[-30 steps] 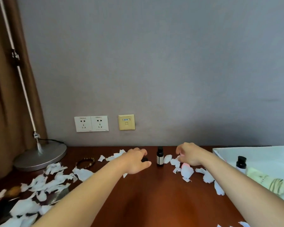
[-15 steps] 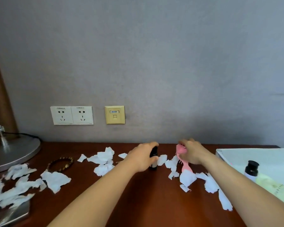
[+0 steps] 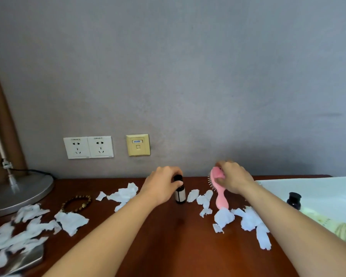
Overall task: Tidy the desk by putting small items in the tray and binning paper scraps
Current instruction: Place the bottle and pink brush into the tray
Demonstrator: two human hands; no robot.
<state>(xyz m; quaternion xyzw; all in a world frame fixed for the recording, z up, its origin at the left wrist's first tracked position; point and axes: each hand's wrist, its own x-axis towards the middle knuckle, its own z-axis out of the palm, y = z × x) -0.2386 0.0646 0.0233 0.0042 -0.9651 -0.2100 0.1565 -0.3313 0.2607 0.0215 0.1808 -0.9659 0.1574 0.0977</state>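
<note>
My left hand [image 3: 161,185] grips the black cap of a small dark bottle [image 3: 180,194] with a white label, standing near the back of the desk. My right hand [image 3: 233,179] holds the head of a pink hairbrush [image 3: 220,193], lifted with its handle hanging down over the desk. White paper scraps [image 3: 248,218] lie below the brush, more scraps [image 3: 124,193] sit left of the bottle, and a heap of scraps [image 3: 18,234] covers the left front. A white tray [image 3: 316,188] at the right holds a black-capped bottle [image 3: 293,199] and a pale rolled item [image 3: 336,226].
A bead bracelet [image 3: 76,203] lies left of centre. A lamp's round metal base [image 3: 18,192] and pole stand at the far left with a cord. A silvery flat object [image 3: 26,260] lies under scraps at the front left. Wall sockets [image 3: 88,147] sit above the desk.
My right hand has picked the pink hairbrush out of the scraps and raised it. My left hand moved right from the desk surface and closed on the small bottle's cap.
</note>
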